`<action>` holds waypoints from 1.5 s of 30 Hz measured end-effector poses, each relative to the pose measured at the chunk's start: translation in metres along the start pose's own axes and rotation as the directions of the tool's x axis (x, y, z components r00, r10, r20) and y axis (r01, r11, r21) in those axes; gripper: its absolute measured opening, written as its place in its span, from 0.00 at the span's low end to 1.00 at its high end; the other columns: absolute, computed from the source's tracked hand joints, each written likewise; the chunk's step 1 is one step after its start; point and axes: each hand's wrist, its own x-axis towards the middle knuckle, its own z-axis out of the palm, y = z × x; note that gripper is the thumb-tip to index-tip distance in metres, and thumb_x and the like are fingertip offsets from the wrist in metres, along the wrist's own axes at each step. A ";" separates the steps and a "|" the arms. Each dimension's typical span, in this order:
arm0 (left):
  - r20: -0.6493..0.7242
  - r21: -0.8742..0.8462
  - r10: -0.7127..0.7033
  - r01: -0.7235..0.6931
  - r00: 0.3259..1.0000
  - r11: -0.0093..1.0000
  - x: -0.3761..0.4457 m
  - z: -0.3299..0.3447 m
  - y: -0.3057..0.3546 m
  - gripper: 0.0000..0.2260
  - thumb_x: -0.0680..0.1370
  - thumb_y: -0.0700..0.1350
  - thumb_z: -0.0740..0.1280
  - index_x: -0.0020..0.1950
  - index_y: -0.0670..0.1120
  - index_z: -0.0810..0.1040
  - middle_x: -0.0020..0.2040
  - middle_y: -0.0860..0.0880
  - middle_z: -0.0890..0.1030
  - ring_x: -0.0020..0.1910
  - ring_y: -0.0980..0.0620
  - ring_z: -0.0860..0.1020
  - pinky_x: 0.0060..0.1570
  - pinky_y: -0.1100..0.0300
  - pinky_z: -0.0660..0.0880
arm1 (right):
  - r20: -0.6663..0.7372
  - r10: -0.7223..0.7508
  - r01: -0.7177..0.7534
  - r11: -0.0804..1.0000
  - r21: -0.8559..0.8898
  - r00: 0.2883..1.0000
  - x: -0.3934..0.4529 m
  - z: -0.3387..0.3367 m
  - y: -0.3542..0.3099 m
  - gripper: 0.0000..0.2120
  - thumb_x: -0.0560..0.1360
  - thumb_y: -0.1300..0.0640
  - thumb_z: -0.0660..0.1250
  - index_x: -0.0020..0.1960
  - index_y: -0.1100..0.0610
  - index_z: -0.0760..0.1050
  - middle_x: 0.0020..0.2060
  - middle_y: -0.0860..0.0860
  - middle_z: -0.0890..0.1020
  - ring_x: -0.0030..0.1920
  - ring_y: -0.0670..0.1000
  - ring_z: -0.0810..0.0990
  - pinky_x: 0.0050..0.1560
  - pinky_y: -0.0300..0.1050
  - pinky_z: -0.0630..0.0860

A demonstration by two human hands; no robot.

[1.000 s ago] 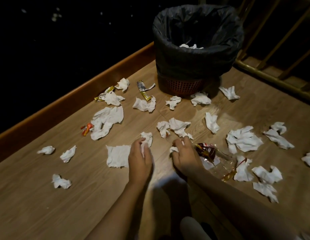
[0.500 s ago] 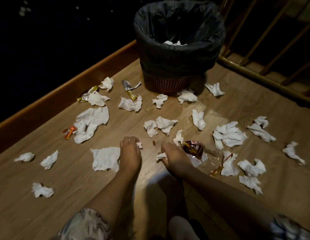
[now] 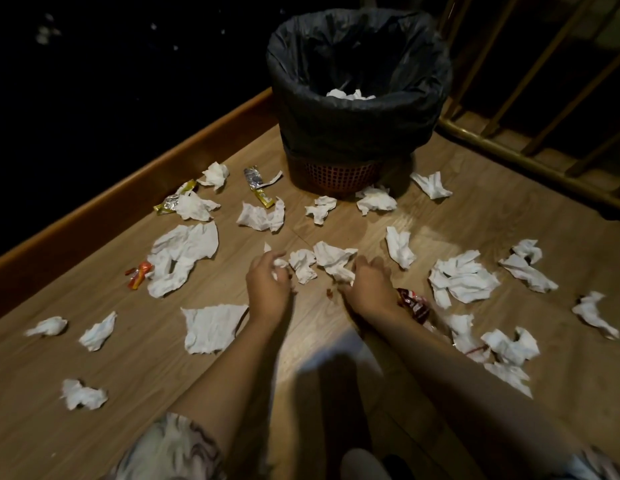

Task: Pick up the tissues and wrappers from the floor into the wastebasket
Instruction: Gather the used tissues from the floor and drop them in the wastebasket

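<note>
Several crumpled white tissues lie scattered over the wooden floor (image 3: 336, 317). My left hand (image 3: 267, 289) is closed around a small white tissue (image 3: 278, 264) at mid-floor. My right hand (image 3: 369, 287) is curled on another tissue (image 3: 343, 276) just to its right. Two more tissues (image 3: 303, 265) (image 3: 332, 254) lie between and just beyond the hands. The wastebasket (image 3: 357, 133), orange mesh with a black liner, stands at the far centre with white tissues (image 3: 350, 95) inside. A dark red wrapper (image 3: 414, 304) sits by my right wrist.
A flat tissue (image 3: 211, 325) lies left of my left arm. Yellow and silver wrappers (image 3: 260, 188) (image 3: 171, 202) and an orange wrapper (image 3: 139, 275) lie at the left. A raised wooden edge (image 3: 128, 199) borders the left, a wooden railing (image 3: 530, 161) the right.
Both hands have lifted off the floor and moved forward toward the basket, each closed on a small tissue it gathered. The view shifted slightly.
</note>
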 end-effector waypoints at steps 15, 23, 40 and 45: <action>0.148 0.337 0.071 -0.118 0.986 0.934 0.003 0.032 -0.012 0.07 0.78 0.43 0.64 0.55 0.49 0.73 0.55 0.46 0.76 0.54 0.47 0.75 0.53 0.54 0.74 | -0.262 -0.085 0.175 0.923 0.343 0.961 -0.018 -0.013 -0.010 0.14 0.74 0.60 0.66 0.59 0.56 0.72 0.55 0.53 0.75 0.50 0.47 0.72 0.49 0.36 0.65; -0.052 -0.215 -0.060 0.048 0.997 0.976 0.023 -0.010 0.101 0.18 0.80 0.45 0.65 0.69 0.47 0.69 0.57 0.52 0.77 0.54 0.54 0.76 0.49 0.61 0.73 | -0.211 0.143 0.110 0.510 0.853 0.967 -0.018 -0.100 -0.065 0.05 0.76 0.58 0.67 0.51 0.55 0.79 0.42 0.52 0.83 0.42 0.50 0.81 0.39 0.41 0.75; 0.344 -0.767 -0.061 0.318 0.937 0.557 0.118 -0.028 0.298 0.13 0.81 0.44 0.58 0.50 0.37 0.78 0.39 0.40 0.83 0.34 0.46 0.79 0.33 0.58 0.75 | 0.105 -0.245 -0.148 -0.163 0.976 0.964 0.070 -0.275 -0.121 0.36 0.75 0.32 0.59 0.74 0.56 0.65 0.69 0.59 0.73 0.67 0.63 0.73 0.62 0.62 0.69; 0.345 -0.789 -0.110 0.352 0.932 0.504 0.122 -0.016 0.291 0.17 0.80 0.44 0.62 0.68 0.42 0.71 0.70 0.43 0.74 0.67 0.35 0.73 0.64 0.44 0.72 | -0.035 -0.054 0.022 -0.222 0.975 0.998 0.052 -0.280 -0.096 0.26 0.80 0.54 0.63 0.75 0.58 0.62 0.75 0.61 0.61 0.74 0.64 0.61 0.69 0.62 0.66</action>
